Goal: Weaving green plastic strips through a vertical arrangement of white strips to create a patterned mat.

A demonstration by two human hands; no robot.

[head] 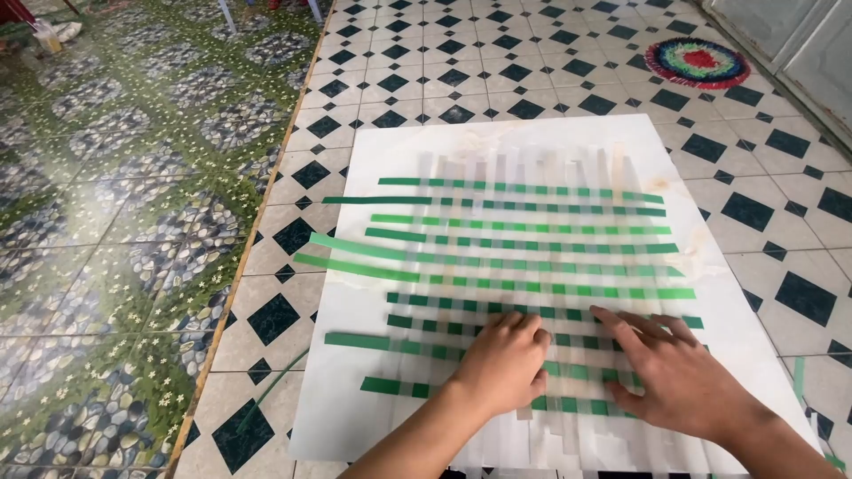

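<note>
I'm seeing a white board (pixel 373 177) lying flat on the tiled floor (pixel 532 62), with bare floor lying open past its far edge and off to both sides of my hands. The board's near edge is running under my forearms. A woven mat (pixel 524 257) of green strips and pale strips is covering most of the board, starting under my hands and reaching ahead of them. My left hand (pixel 506 359) is pressing flat on the near rows, fingers together. My right hand (pixel 679 372) is lying just beside it, fingers spread, palm down on the weave, gripping nothing. A round multicoloured rug (pixel 698 62) is sitting well ahead, to the right.
</note>
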